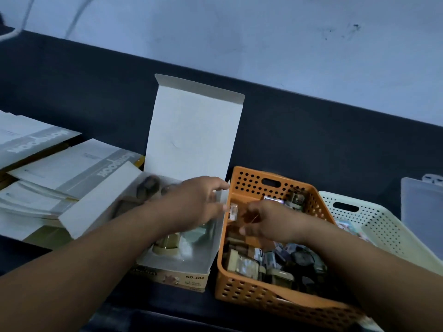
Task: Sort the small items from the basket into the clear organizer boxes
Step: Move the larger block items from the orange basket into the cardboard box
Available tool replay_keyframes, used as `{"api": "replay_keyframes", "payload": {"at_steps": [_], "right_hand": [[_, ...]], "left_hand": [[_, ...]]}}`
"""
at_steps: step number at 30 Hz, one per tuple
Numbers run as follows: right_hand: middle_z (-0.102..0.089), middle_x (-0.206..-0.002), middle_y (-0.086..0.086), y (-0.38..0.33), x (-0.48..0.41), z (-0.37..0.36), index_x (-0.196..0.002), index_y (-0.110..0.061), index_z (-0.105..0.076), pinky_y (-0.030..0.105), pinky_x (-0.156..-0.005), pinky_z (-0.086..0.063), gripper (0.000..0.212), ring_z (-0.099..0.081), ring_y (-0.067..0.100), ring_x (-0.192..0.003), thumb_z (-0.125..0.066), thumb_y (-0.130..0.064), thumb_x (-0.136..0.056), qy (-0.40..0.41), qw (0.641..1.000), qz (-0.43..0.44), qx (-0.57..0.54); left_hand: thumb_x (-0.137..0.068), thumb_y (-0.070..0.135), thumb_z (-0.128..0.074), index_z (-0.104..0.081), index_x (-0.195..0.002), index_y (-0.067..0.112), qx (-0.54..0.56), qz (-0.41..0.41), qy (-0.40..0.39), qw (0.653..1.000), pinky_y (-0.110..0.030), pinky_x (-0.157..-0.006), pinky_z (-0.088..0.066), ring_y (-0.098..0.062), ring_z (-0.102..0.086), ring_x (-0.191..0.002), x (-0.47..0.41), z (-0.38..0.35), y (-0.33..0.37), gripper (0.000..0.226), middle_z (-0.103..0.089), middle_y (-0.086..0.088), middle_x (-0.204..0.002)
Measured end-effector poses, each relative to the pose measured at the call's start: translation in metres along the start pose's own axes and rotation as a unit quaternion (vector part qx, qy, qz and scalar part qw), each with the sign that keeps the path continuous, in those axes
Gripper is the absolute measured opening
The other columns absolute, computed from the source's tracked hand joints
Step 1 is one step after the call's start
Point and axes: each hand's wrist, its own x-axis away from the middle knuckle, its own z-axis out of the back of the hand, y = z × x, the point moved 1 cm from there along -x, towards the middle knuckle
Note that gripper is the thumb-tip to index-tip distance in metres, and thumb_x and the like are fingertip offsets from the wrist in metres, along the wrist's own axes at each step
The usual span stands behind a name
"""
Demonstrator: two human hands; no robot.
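Your orange basket (pixel 242 287) sits right of the open cardboard box (pixel 191 264). Your left hand (pixel 191 202) spreads loosely, holding nothing. Your right hand (pixel 266 222) pinches a small clear piece (pixel 233 211) at the basket's left rim, nearer.

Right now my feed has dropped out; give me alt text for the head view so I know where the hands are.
Both bare hands meet over the near-left corner of an orange perforated basket full of small items, the left hand and right hand seemingly pinching a small clear item between them. An open white cardboard box sits left of the basket, a cream basket to its right.
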Motion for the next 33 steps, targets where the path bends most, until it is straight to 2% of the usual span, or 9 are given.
{"api": "replay_keyframes", "payload": {"at_steps": [2, 7, 11, 15, 18, 22, 27, 30, 33], "right_hand": [[-0.064, -0.099, -0.009, 0.001, -0.002, -0.006, -0.105, -0.029, -0.058, 0.033, -0.081, -0.056, 0.023, -0.065, 0.016, -0.092, -0.068, -0.037, -0.086, -0.017, 1.0, -0.003, -0.009], [-0.065, -0.108, -0.006, -0.003, -0.005, -0.01, -0.117, -0.024, -0.057, 0.034, -0.092, -0.051, 0.036, -0.061, 0.014, -0.1, -0.07, -0.034, -0.085, -0.037, 0.999, -0.001, -0.033], [-0.063, -0.105, -0.004, -0.003, -0.002, -0.008, -0.115, -0.023, -0.057, 0.023, -0.073, -0.05, 0.031, -0.06, 0.011, -0.09, -0.069, -0.027, -0.087, -0.064, 0.996, 0.001, -0.068], [-0.062, -0.092, -0.001, -0.002, -0.003, -0.003, -0.098, -0.029, -0.052, 0.026, -0.056, -0.048, 0.024, -0.058, 0.014, -0.071, -0.068, -0.016, -0.086, -0.089, 0.994, -0.006, -0.07], [-0.06, -0.092, 0.004, 0.0, -0.003, 0.0, -0.103, -0.027, -0.048, 0.031, -0.053, -0.051, 0.036, -0.059, 0.019, -0.065, -0.068, -0.006, -0.082, -0.076, 0.995, -0.024, -0.067], [-0.061, -0.109, 0.002, 0.01, -0.003, 0.003, -0.118, -0.021, -0.053, 0.035, -0.077, -0.057, 0.039, -0.063, 0.019, -0.087, -0.07, -0.013, -0.083, -0.035, 0.997, -0.036, 0.065], [-0.066, -0.097, -0.006, 0.032, 0.023, 0.041, -0.102, -0.025, -0.061, 0.03, -0.078, -0.056, 0.023, -0.065, 0.01, -0.086, -0.073, -0.021, -0.083, 0.098, 0.993, -0.05, -0.031], [-0.071, -0.096, -0.004, 0.049, 0.043, 0.057, -0.099, -0.024, -0.064, 0.039, -0.087, -0.054, 0.026, -0.066, 0.013, -0.09, -0.078, -0.019, -0.078, 0.181, 0.98, -0.034, -0.081], [-0.073, -0.092, -0.001, 0.063, 0.062, 0.061, -0.096, -0.023, -0.064, 0.043, -0.089, -0.053, 0.026, -0.068, 0.016, -0.089, -0.079, -0.015, -0.076, 0.227, 0.967, -0.022, -0.116]], "left_hand": [[-0.089, 0.038, -0.062, -0.048, -0.135, 0.032, -0.026, -0.021, -0.015, 0.999, -0.036, -0.101, -0.043, -0.011, -0.051, -0.121, -0.002, -0.008, 0.003, 0.049, -0.055, 0.004, -0.134], [-0.088, 0.036, -0.064, -0.048, -0.134, 0.035, -0.028, -0.014, -0.022, 0.999, -0.038, -0.099, -0.046, -0.009, -0.054, -0.117, -0.007, -0.013, 0.003, 0.049, -0.058, 0.003, -0.13], [-0.088, 0.036, -0.064, -0.048, -0.134, 0.036, -0.013, 0.003, -0.027, 1.0, -0.035, -0.099, -0.045, -0.009, -0.055, -0.116, -0.008, -0.013, 0.004, 0.048, -0.058, 0.002, -0.131], [-0.088, 0.035, -0.064, -0.048, -0.134, 0.035, -0.005, 0.005, -0.038, 0.999, -0.036, -0.099, -0.045, -0.009, -0.054, -0.118, -0.011, -0.014, 0.004, 0.048, -0.058, 0.002, -0.131], [-0.088, 0.032, -0.064, -0.049, -0.134, 0.034, 0.002, 0.013, -0.042, 0.999, -0.037, -0.099, -0.046, -0.008, -0.055, -0.118, -0.011, -0.014, 0.004, 0.048, -0.059, 0.002, -0.13], [-0.089, 0.031, -0.063, -0.05, -0.133, 0.032, 0.001, 0.017, -0.035, 0.999, -0.035, -0.097, -0.045, -0.009, -0.052, -0.119, -0.009, -0.013, 0.01, 0.047, -0.055, 0.006, -0.133], [-0.088, 0.032, -0.063, -0.048, -0.134, 0.034, -0.047, -0.037, 0.007, 0.998, -0.03, -0.092, -0.045, -0.006, -0.05, -0.11, -0.008, -0.016, 0.042, 0.048, -0.049, 0.012, -0.132], [-0.088, 0.034, -0.065, -0.048, -0.132, 0.038, -0.025, -0.072, -0.072, 0.995, -0.026, -0.092, -0.048, -0.006, -0.055, -0.111, -0.01, -0.032, 0.068, 0.048, -0.054, 0.01, -0.127], [-0.089, 0.032, -0.064, -0.045, -0.136, 0.038, -0.037, -0.1, -0.204, 0.973, -0.019, -0.09, -0.043, -0.003, -0.051, -0.116, -0.014, -0.056, 0.096, 0.051, -0.052, 0.01, -0.135]]}}
